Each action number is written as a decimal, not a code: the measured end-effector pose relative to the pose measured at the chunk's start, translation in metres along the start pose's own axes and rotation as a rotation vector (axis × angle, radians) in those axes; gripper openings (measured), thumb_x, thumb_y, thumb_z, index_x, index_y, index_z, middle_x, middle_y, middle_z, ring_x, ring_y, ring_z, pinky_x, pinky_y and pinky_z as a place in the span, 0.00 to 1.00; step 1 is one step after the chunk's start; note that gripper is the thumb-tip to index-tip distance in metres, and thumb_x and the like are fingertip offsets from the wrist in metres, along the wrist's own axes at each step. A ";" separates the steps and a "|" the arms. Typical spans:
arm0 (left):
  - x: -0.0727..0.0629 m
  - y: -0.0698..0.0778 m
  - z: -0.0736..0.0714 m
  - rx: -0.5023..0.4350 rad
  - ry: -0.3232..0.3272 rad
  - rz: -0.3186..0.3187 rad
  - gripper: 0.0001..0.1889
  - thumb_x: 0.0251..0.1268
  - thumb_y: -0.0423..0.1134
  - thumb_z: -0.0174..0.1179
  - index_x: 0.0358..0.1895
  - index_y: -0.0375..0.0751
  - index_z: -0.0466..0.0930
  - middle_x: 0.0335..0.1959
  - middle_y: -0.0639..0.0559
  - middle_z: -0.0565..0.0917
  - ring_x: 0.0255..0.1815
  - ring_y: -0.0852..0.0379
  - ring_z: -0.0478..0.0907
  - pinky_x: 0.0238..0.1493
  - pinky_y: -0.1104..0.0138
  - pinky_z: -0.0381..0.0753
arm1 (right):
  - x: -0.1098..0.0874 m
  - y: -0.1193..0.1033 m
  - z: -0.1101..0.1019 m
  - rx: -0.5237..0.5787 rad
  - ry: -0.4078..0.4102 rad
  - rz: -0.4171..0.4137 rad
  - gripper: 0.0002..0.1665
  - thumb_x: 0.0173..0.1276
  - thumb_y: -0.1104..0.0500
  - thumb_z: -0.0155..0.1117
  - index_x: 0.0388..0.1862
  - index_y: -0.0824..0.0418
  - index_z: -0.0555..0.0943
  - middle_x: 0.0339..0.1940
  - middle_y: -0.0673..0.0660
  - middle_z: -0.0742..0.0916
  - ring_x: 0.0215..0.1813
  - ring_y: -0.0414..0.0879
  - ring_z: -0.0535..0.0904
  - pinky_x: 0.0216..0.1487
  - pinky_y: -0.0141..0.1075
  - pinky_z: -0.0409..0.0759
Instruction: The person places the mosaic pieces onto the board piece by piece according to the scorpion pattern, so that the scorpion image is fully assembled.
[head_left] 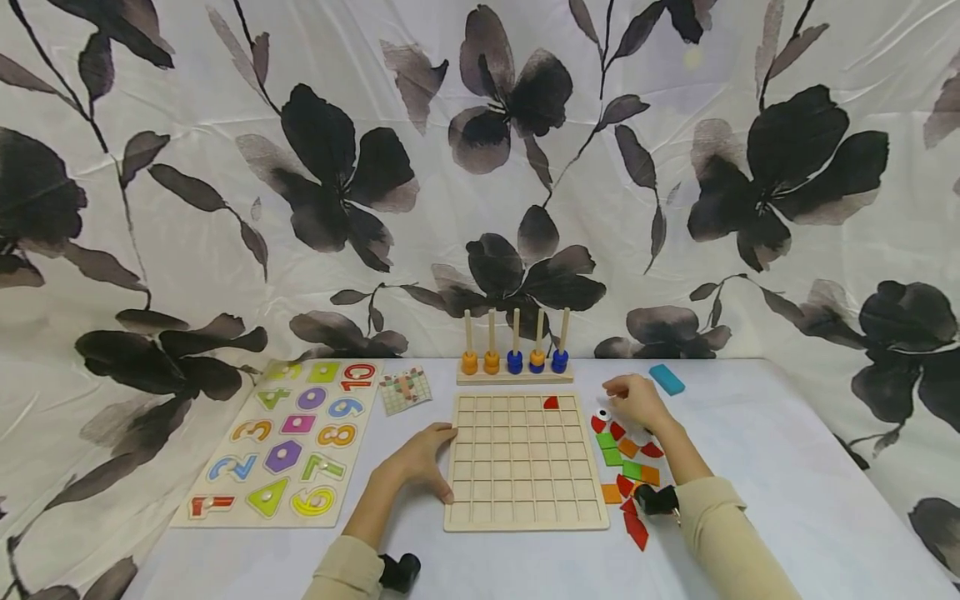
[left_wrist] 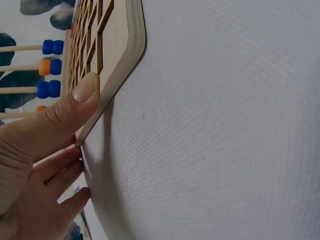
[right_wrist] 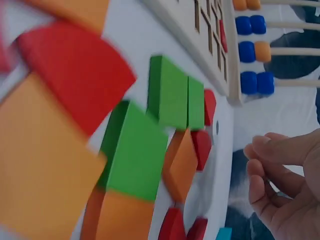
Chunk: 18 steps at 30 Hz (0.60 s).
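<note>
A wooden grid board [head_left: 525,492] lies flat in the middle of the table. One red quarter-circle piece [head_left: 551,403] sits in its top row. My left hand [head_left: 422,463] rests at the board's left edge, thumb and fingers spread apart along it; the left wrist view shows the thumb [left_wrist: 85,92] over the rim. My right hand [head_left: 637,402] is over the far end of a cluster of loose pieces, fingers loosely bent, with nothing visible between them. Beneath and beside it lie green squares [right_wrist: 172,92], orange squares [head_left: 611,493], red pieces [head_left: 636,531] and a white eye-like disc [head_left: 603,414].
Behind the board stands a wooden peg rack [head_left: 517,377] with orange and blue beads. A number and shape puzzle board [head_left: 255,483] lies at the left, a small patterned card [head_left: 406,390] next to it. A blue block [head_left: 667,379] lies at the back right.
</note>
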<state>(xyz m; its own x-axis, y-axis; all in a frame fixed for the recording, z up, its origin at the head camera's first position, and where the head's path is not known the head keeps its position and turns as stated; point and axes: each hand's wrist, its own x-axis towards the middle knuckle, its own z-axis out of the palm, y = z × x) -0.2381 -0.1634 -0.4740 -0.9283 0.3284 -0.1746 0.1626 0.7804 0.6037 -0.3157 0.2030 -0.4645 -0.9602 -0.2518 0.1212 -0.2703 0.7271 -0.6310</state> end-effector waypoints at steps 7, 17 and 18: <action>0.000 -0.002 0.000 0.004 0.005 0.008 0.54 0.20 0.37 0.82 0.64 0.28 0.67 0.67 0.34 0.64 0.67 0.35 0.61 0.67 0.48 0.62 | -0.016 0.003 0.002 -0.029 -0.111 0.062 0.14 0.59 0.66 0.65 0.44 0.71 0.82 0.30 0.57 0.84 0.32 0.46 0.76 0.37 0.39 0.82; 0.001 -0.001 0.000 0.008 0.002 0.014 0.54 0.20 0.38 0.82 0.63 0.28 0.67 0.66 0.34 0.65 0.67 0.35 0.61 0.67 0.48 0.63 | -0.015 -0.013 0.021 -0.125 -0.126 0.112 0.12 0.55 0.64 0.70 0.37 0.69 0.84 0.31 0.58 0.86 0.33 0.48 0.77 0.41 0.42 0.82; 0.000 -0.001 0.000 0.009 0.001 0.012 0.54 0.20 0.38 0.82 0.63 0.28 0.67 0.66 0.34 0.65 0.67 0.35 0.61 0.67 0.48 0.63 | -0.015 -0.014 0.021 -0.119 -0.131 0.118 0.12 0.55 0.64 0.70 0.37 0.70 0.84 0.31 0.58 0.85 0.33 0.48 0.77 0.41 0.43 0.82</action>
<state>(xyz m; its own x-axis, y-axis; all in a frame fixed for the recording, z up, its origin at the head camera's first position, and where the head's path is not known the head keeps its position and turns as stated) -0.2387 -0.1643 -0.4748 -0.9265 0.3374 -0.1666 0.1768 0.7812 0.5988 -0.2965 0.1834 -0.4737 -0.9702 -0.2361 -0.0539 -0.1707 0.8248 -0.5391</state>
